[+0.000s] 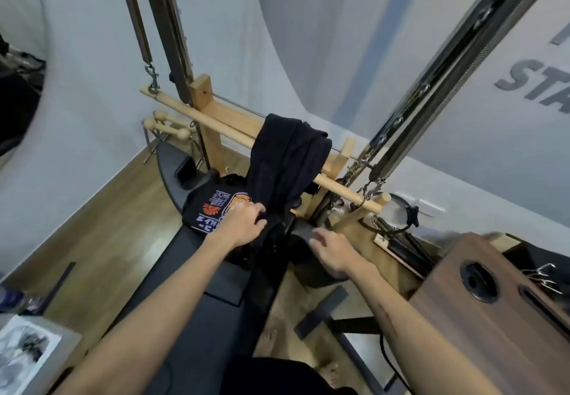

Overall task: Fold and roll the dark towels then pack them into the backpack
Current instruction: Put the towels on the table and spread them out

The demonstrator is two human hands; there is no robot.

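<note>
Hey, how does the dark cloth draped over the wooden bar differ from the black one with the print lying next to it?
The dark cloth hangs over the wooden bar; the printed cloth lies bunched on the black padded surface. The hanging one is plain, the other carries orange and purple graphics. The left hand touches the hanging one's lower end, beside the printed one. Both are dark fabric.

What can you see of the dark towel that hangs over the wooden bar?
The dark towel is black, soft-looking cloth, plain with no print visible. It is unfolded and draped over the wooden bar, bunched into folds at the top, its long end hanging down toward the black bench. The left hand touches its lower edge; whether the fingers pinch it cannot be told. The right hand is apart from it.
</note>
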